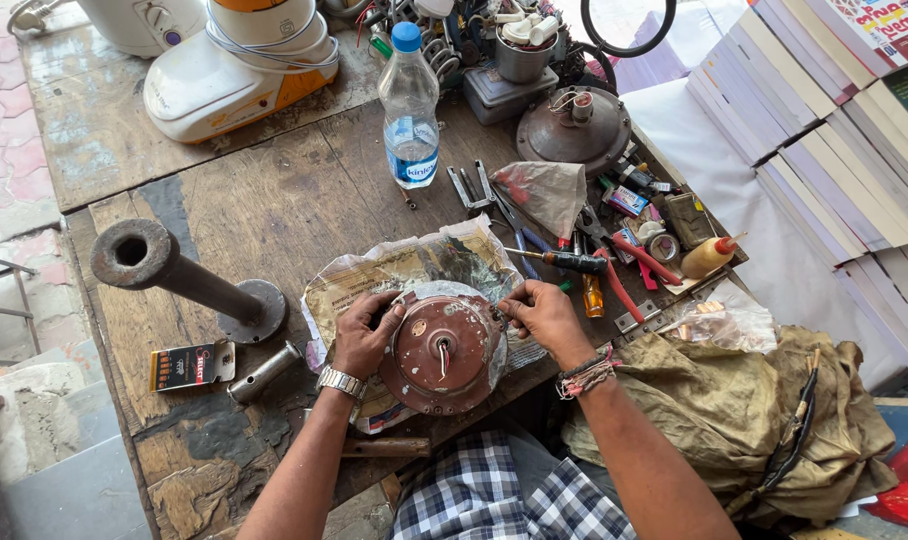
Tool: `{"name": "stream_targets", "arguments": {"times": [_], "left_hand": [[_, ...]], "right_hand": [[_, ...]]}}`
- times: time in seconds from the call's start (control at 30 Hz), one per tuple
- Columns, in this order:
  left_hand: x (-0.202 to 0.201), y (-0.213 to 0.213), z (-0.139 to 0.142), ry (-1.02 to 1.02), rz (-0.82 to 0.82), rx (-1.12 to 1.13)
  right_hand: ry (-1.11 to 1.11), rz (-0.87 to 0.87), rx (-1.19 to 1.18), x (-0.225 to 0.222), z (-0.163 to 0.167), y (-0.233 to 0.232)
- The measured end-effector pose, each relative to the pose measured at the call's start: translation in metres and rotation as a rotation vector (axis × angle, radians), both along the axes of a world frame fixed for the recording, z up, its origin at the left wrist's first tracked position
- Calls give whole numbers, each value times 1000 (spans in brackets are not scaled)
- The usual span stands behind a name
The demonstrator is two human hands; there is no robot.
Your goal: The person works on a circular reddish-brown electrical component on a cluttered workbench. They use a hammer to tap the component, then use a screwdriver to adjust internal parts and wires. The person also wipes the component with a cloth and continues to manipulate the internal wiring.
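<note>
A worn wooden workbench [274,200] fills the view, its near edge chipped and close to the person's lap. To the right, stacked books [834,150] and a heap of olive cloth [734,400] crowd that side, so free room lies mostly to the left, around an iron pipe stand [179,275]. At the back stand a white and orange mixer base [239,70] and a clear water bottle [410,110]. A crumpled sheet of newspaper [394,270] is spread near the front edge, probably to catch dirt, and on it sits a round reddish-brown motor housing [444,350], tilted toward the person with its shaft facing up. The left hand [366,335] cups the housing's left rim, fingers curled round it, seemingly to steady it. The right hand [542,315] pinches at the right rim with fingers closed narrowly. Screwdrivers [574,265] lie just beyond, within easy reach.
</note>
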State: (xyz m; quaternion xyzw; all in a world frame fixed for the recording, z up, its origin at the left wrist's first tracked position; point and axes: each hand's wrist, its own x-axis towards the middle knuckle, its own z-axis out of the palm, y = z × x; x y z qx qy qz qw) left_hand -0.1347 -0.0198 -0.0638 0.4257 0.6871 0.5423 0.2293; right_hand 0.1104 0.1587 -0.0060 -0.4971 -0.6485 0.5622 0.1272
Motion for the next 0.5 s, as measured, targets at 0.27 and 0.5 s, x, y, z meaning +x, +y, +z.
{"name": "stream_targets", "arguments": {"times": [0.27,0.5], "left_hand": [[0,0,0,-10,-10,13],[0,0,0,-1,-15,25]], "right_hand": [[-58,161,569,-7,21,-26],[-101,138,438,-8,16,-19]]}}
